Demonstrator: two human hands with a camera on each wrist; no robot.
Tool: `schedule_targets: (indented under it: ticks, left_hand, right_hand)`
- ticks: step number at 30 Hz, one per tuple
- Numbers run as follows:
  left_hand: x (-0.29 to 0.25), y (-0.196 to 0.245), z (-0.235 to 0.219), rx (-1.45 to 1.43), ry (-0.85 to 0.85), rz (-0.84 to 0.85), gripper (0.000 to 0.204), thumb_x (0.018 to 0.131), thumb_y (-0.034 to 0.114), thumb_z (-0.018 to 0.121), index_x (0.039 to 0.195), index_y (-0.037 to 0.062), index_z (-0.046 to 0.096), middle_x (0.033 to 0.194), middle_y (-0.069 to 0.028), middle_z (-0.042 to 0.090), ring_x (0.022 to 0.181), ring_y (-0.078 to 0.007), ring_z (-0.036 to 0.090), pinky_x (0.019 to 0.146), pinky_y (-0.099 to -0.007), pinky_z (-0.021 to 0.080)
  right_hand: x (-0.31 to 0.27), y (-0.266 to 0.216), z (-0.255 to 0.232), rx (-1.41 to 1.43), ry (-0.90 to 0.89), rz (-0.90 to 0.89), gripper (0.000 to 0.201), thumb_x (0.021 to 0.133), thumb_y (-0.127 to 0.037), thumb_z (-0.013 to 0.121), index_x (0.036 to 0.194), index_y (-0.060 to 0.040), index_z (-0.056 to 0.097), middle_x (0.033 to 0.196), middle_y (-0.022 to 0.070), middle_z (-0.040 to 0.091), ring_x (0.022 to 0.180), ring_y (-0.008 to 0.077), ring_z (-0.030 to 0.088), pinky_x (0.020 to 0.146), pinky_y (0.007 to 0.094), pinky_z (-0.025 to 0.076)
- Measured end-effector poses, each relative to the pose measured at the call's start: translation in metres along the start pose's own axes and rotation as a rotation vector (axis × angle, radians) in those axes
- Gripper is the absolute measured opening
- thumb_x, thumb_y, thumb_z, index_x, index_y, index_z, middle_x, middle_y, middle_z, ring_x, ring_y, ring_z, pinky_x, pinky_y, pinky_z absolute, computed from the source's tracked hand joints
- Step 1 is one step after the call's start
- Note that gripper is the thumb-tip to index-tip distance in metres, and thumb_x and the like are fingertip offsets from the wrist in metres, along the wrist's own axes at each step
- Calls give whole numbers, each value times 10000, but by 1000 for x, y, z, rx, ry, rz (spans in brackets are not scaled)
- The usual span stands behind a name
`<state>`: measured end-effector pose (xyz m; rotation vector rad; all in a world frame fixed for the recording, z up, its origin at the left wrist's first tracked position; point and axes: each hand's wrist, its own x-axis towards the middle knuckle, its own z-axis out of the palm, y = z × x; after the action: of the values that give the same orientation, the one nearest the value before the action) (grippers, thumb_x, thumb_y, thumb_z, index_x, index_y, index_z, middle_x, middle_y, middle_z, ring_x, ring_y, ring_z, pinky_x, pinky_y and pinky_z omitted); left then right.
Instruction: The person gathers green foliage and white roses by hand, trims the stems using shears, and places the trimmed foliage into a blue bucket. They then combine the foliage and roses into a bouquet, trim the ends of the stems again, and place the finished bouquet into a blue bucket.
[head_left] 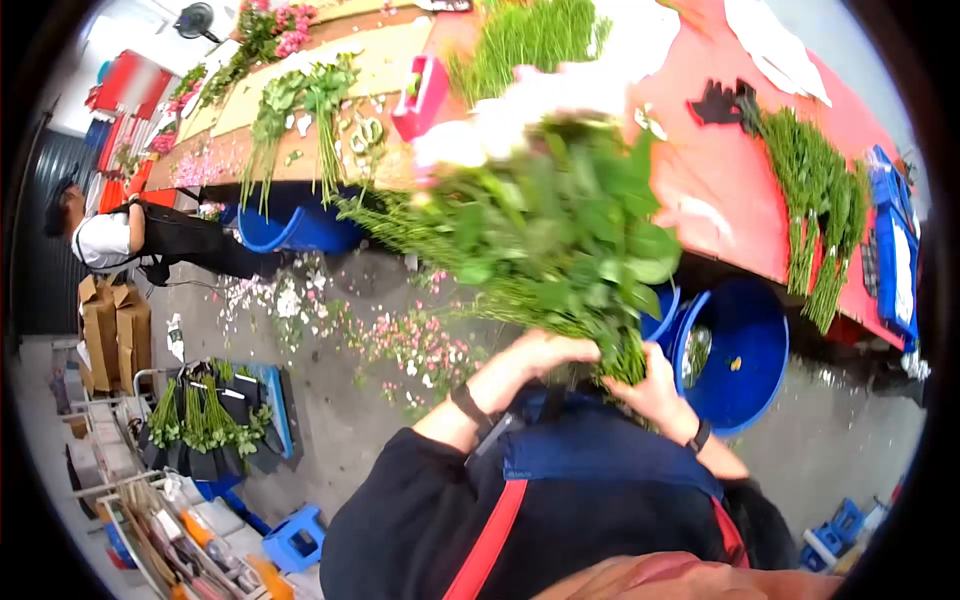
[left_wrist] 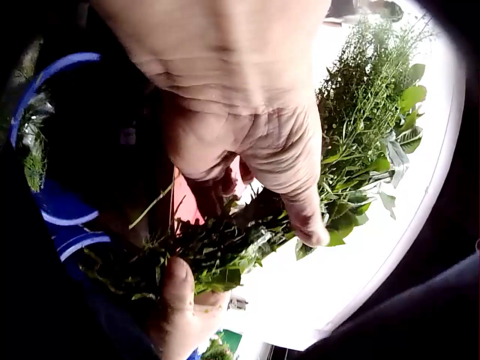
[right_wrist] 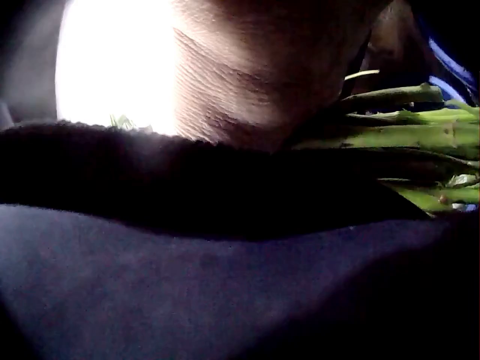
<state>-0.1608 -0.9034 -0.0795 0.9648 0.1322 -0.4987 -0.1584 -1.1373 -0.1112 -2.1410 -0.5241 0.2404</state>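
Note:
A large bouquet point(head_left: 560, 220) of pale, blurred blooms and broad green leaves is held before the body, blooms toward the table. My left hand point(head_left: 555, 352) grips its gathered stems from the left; my right hand point(head_left: 655, 388) grips them from the right, near the lower ends. In the left wrist view my left hand point(left_wrist: 247, 127) arches over the leafy stems point(left_wrist: 217, 244), its thumb along one side, with the right hand point(left_wrist: 184, 311) below. Cut stem ends point(right_wrist: 420, 135) stick out beside my right hand point(right_wrist: 262, 67) in the right wrist view, its fingers hidden.
A red-topped table point(head_left: 700, 180) ahead bears green bunches point(head_left: 820, 210), a black glove point(head_left: 715, 103) and scissors point(head_left: 366, 133). Blue bins point(head_left: 745, 350) stand below. Petals point(head_left: 410, 345) litter the floor. A cart point(head_left: 165, 520) is at the lower left; a person point(head_left: 110, 235) stands far left.

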Motion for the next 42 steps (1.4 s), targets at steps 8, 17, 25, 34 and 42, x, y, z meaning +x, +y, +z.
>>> schedule_targets:
  ticks: [8, 17, 25, 34, 42]
  left_hand:
    - [-48, -42, -62, -426, 206, 166, 431, 835, 121, 647, 1224, 6, 500, 1186, -100, 562, 1184, -281, 513, 1034, -449, 411]
    - [-49, -76, -137, -579, 802, 179, 217, 870, 49, 575, 1059, -57, 591, 1033, -161, 664, 926, -241, 633, 849, -358, 513]
    - [18, -93, -210, -725, 927, 231, 163, 838, -22, 576, 994, -67, 563, 913, -136, 621, 793, -230, 631, 691, -339, 532]
    - [83, -65, -244, -693, 1124, 259, 134, 812, -42, 542, 942, -74, 550, 878, -128, 583, 702, -222, 586, 631, -348, 511]
    - [70, -57, -256, 1051, 826, 356, 480, 621, -132, 522, 1084, -24, 594, 986, -175, 641, 895, -254, 624, 833, -304, 485]
  right_hand:
    - [52, -29, 57, 21, -675, -42, 546, 753, -393, 749, 1101, -39, 523, 895, 210, 641, 812, 343, 649, 726, 410, 507]
    - [265, 61, 50, -502, 125, 286, 484, 767, -446, 662, 937, 7, 668, 741, 217, 660, 698, 309, 670, 674, 400, 518]
    - [302, 37, 79, -874, -212, 616, 853, 636, -647, 665, 1097, 66, 586, 1164, 248, 598, 1084, 341, 594, 932, 431, 465]
    - [276, 61, 17, -385, -35, 446, 185, 725, -158, 578, 813, 2, 601, 615, 91, 589, 587, 176, 571, 547, 335, 434]
    - [72, 8, -135, -170, -191, 356, 585, 724, -163, 691, 1237, 30, 486, 1120, 99, 554, 1080, 181, 511, 972, 302, 378]
